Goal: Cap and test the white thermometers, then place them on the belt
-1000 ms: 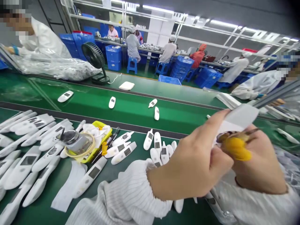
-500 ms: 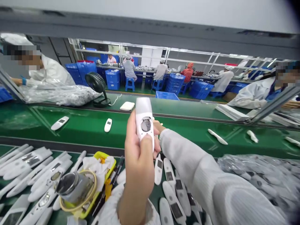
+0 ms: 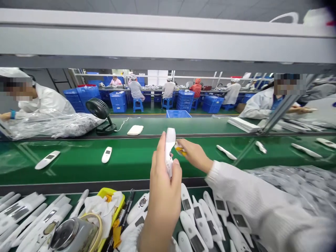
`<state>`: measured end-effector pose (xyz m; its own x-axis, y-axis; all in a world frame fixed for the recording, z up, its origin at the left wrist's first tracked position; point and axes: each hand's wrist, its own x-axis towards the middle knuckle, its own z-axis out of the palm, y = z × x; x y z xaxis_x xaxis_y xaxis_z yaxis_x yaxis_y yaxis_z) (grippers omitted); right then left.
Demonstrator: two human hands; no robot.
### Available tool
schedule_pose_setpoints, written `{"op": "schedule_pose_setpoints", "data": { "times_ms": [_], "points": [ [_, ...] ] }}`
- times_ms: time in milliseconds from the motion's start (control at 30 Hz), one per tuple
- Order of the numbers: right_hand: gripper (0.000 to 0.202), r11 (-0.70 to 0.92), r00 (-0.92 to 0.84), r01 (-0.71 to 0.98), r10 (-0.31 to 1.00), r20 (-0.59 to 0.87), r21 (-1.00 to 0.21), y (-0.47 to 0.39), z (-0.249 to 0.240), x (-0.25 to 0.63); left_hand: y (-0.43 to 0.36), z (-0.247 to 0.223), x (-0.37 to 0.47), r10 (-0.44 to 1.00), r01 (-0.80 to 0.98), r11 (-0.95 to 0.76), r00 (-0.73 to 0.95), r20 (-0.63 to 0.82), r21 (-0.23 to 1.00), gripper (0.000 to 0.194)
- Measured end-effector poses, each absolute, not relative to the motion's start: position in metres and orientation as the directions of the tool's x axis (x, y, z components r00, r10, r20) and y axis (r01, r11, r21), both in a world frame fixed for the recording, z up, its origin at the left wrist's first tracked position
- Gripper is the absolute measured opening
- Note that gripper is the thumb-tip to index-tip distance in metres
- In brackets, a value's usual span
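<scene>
Upright in my left hand (image 3: 164, 189) is a white handheld thermometer (image 3: 170, 138), seen edge-on above the green belt. My fingers lie along its left side and the thumb is on the right, closed around it. My right hand (image 3: 195, 154) is just to its right, fingers pinched on a small yellow-orange cloth (image 3: 180, 149) close to the thermometer's side. Whether the cloth touches it I cannot tell. Below my hands, several white thermometers with dark displays (image 3: 195, 218) lie on the bench.
A yellow tray (image 3: 121, 204) with white wipes and a grey metal-lidded container (image 3: 69, 233) stand front left. Spaced thermometers (image 3: 106, 155) lie on the green belt (image 3: 78, 164). A black fan (image 3: 101, 113) and bagged parts (image 3: 301, 185) are nearby. Co-workers sit across the line.
The thermometer has turned from showing its round opening to edge-on. My right hand has come out from behind it to the right, showing the yellow-orange cloth. The view has tilted up.
</scene>
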<state>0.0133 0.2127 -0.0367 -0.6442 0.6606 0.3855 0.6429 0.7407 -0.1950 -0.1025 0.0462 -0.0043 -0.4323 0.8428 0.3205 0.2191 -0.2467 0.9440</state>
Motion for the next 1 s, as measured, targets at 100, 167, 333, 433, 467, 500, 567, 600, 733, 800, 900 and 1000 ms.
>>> {"op": "schedule_pose_setpoints", "data": {
  "times_ms": [100,167,333,433,467,500,567,600,733,800,900,1000],
  "points": [
    [0.024,0.693,-0.662,0.647,0.718,0.216,-0.319,0.167,-0.027,0.087,0.049,-0.010,-0.093,0.805,0.492,-0.215,-0.400,0.438,0.844,0.066],
    [0.028,0.580,-0.683,0.649,0.730,-0.040,-0.492,0.131,-0.027,0.129,0.051,-0.012,-0.083,0.774,0.604,-0.198,-0.387,0.501,0.772,0.067],
    [0.023,0.373,-0.578,0.811,0.636,-0.512,-0.451,0.048,-0.058,0.181,0.071,-0.031,-0.058,0.883,0.743,-0.083,-0.254,0.395,0.664,0.055],
    [0.025,0.368,-0.558,0.827,0.631,-0.540,-0.425,0.020,-0.084,0.187,0.105,-0.063,-0.045,0.965,0.808,-0.010,-0.148,0.219,0.590,0.048],
    [0.026,0.377,-0.555,0.828,0.661,-0.505,-0.416,0.015,-0.092,0.189,0.118,-0.076,-0.042,0.975,0.826,0.018,-0.140,0.174,0.563,0.046],
    [0.029,0.392,-0.555,0.826,0.694,-0.458,-0.405,0.012,-0.098,0.191,0.131,-0.088,-0.039,0.981,0.844,0.045,-0.138,0.135,0.534,0.042],
    [0.039,0.431,-0.562,0.812,0.760,-0.326,-0.394,0.012,-0.106,0.200,0.155,-0.110,-0.035,0.984,0.876,0.109,-0.163,0.076,0.470,0.037],
    [0.044,0.452,-0.563,0.804,0.788,-0.248,-0.386,0.015,-0.108,0.207,0.164,-0.119,-0.034,0.982,0.889,0.138,-0.182,0.059,0.437,0.036],
    [0.044,0.390,-0.393,0.896,0.919,0.026,-0.211,0.053,-0.107,0.243,0.193,-0.134,-0.038,0.964,0.916,0.231,-0.261,0.052,0.327,0.037],
    [0.051,0.325,-0.317,0.935,0.945,0.074,-0.141,0.079,-0.109,0.261,0.201,-0.133,-0.041,0.957,0.923,0.254,-0.283,0.062,0.289,0.037],
    [0.056,0.341,-0.335,0.927,0.940,0.061,-0.156,0.110,-0.119,0.275,0.208,-0.128,-0.043,0.952,0.933,0.266,-0.294,0.088,0.243,0.038],
    [0.050,0.392,-0.393,0.899,0.919,0.032,-0.196,0.122,-0.132,0.277,0.209,-0.120,-0.033,0.963,0.956,0.209,-0.237,0.127,0.206,0.042]
  ]
}}
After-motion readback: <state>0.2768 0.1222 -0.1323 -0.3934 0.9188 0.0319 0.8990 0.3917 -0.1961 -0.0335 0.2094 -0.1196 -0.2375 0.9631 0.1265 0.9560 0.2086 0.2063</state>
